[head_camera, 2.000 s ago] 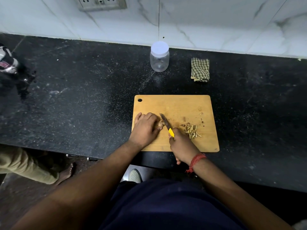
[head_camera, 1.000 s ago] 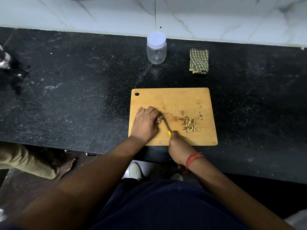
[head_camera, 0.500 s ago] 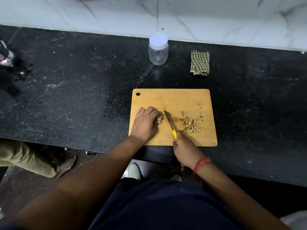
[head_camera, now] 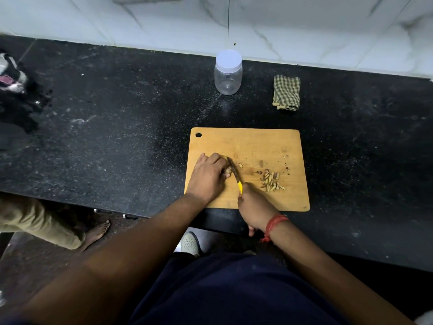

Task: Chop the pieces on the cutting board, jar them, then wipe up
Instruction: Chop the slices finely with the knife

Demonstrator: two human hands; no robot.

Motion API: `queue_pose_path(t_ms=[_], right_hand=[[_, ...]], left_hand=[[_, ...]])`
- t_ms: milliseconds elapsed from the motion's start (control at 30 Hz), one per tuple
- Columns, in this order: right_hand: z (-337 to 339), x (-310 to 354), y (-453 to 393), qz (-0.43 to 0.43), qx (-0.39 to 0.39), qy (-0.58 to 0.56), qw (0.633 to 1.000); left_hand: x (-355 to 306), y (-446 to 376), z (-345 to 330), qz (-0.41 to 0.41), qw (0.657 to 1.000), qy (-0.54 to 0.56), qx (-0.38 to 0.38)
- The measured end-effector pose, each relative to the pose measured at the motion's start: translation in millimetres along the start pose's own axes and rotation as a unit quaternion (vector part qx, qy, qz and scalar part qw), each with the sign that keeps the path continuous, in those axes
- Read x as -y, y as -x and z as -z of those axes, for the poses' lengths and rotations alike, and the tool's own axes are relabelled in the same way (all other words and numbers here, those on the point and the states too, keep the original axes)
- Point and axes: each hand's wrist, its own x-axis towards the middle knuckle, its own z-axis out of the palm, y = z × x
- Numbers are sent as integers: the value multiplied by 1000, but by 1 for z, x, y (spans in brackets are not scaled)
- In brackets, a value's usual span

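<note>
Right hand [head_camera: 254,205] sits nearest, at the front edge of the cutting board [head_camera: 253,141], its fingers curled round the yellow handle of a knife [head_camera: 235,172]. A red thread band [head_camera: 274,222] circles that wrist. The blade runs up and to the left from the hand, and its edge meets the board just beside the left hand's fingertips.

Left hand [head_camera: 207,175] lies on the left part of the board, fingers curled down over a small brownish uncut piece [head_camera: 227,170] that shows only at the fingertips, touching or almost touching the blade. One small cut bit [head_camera: 240,165] lies just right of the blade.

Further right on the board lies a loose pile of chopped pieces [head_camera: 271,180], pale slivers, with a few crumbs and dark specks scattered beyond it toward the right edge. The board is wooden, with a hanging hole at its far left corner, and it rests on a black speckled counter [head_camera: 117,127].

Beyond the board, well apart from it, a clear jar [head_camera: 228,77] stands upright with its white lid on, near the white marble wall [head_camera: 304,26]. To its right lies a folded green checked cloth [head_camera: 286,92].
</note>
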Motion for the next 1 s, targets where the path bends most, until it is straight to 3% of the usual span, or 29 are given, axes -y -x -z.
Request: queue_pose_path(t_ms=[333,833,1000], right_hand=[[-1,4,-15,-20,-16,22,999],[-13,-37,6,11,13,78,997],[-5,-38,17,43,-33,48,997]], left_hand=[[1,0,-5,-20,999,-49,-3],[-5,0,-2,22,1000,12,10],[1,1,-3,16,999,40,-1]])
